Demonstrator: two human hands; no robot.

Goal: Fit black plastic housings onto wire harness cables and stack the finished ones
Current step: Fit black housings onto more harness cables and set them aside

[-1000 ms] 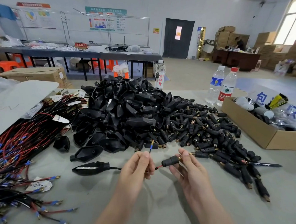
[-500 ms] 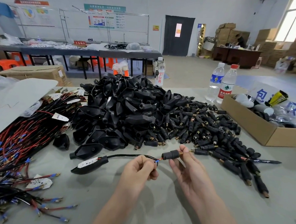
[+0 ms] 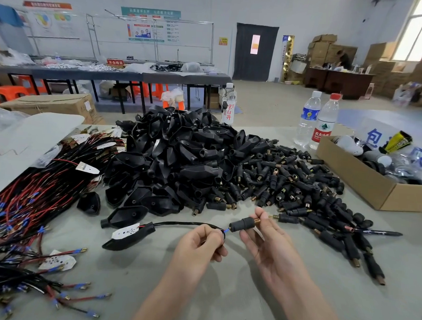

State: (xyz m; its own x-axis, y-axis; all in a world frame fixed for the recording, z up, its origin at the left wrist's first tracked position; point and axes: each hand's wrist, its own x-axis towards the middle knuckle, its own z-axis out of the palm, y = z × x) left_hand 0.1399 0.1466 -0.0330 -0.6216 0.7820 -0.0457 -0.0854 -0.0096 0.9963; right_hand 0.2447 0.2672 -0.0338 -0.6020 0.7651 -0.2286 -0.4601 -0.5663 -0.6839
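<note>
My left hand (image 3: 201,243) pinches the end of a black cable (image 3: 183,224), its blue-tipped wires poking out toward the right. The cable runs left to a black shell housing (image 3: 128,236) lying on the table with a white board in it. My right hand (image 3: 264,239) pinches a small black cylindrical connector (image 3: 242,223) by its brass threaded end, its open end just right of the blue wire tips. Behind lie a heap of black shell housings (image 3: 180,155) and a spread of small cylindrical connectors (image 3: 297,187).
Red and black wire harnesses (image 3: 27,198) lie piled at the left. An open cardboard box (image 3: 367,179) of parts sits at the right, two water bottles (image 3: 317,119) behind it. A black pen (image 3: 378,232) lies right of my hands. Grey table surface (image 3: 221,304) spreads in front.
The cable end turned from pointing up to pointing right at the connector's open end. The housing on the cable slid slightly right and both hands rose a little.
</note>
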